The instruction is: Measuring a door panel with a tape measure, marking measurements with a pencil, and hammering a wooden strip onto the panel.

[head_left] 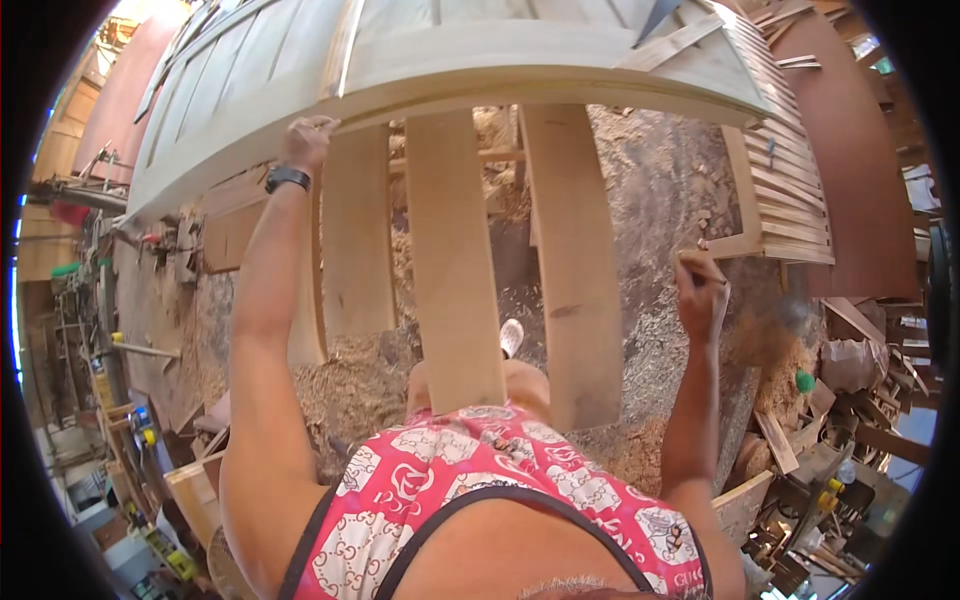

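Curling near one panel [480,55], three wide boards [450,250]: left hand [308,140], right hand [702,282], both grips narrow, contents unclear.

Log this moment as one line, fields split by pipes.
left hand: curled at near edge of panelled wooden door | right hand: fingers curled, contents unclear | nearby: wooden planks, sawdust on floor

My floor [655,190] is littered with sawdust [375,390] and shavings [650,335] lol. Big reddish-brown sheet [855,150] over on my right, scrap wood [776,441] heaped nearer me, clutter [103,385] all down my left, bright light [165,8] glaring in far left.
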